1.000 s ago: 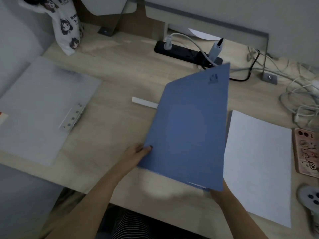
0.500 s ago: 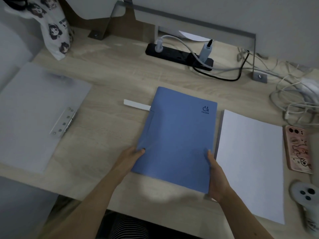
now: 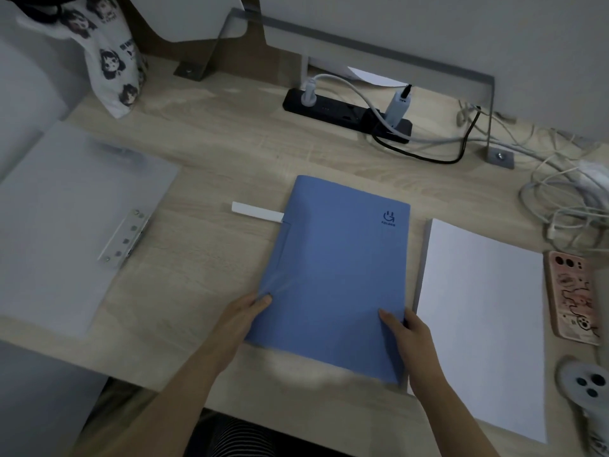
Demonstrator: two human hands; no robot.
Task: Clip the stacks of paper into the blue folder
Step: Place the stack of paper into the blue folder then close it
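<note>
**On the wooden desk, the blue folder lay closed between your hands**

The light wooden desk (image 3: 211,153) stood against a grey wall, and a black power strip (image 3: 346,115) with plugged cables lay at its far edge. The blue folder (image 3: 339,272) lay flat and closed in the middle of the desk, with its printed logo at the far right corner. Your left hand (image 3: 240,319) held the near left edge of the folder: the thumb rested on the cover, and the other fingers were hidden by the hand. Your right hand (image 3: 407,334) gripped the near right edge, with the thumb on the cover and the fingers curled round the edge. The stack of white paper (image 3: 481,318) lay just beside the folder on its right, not clipped in. A white strip (image 3: 257,212) stuck out from under the left edge of the folder. Well apart on the left lay a grey folder (image 3: 66,219) with a metal clip (image 3: 127,239). At the right edge lay a phone (image 3: 573,298) and, nearer to you, a grey controller (image 3: 586,387).
</note>
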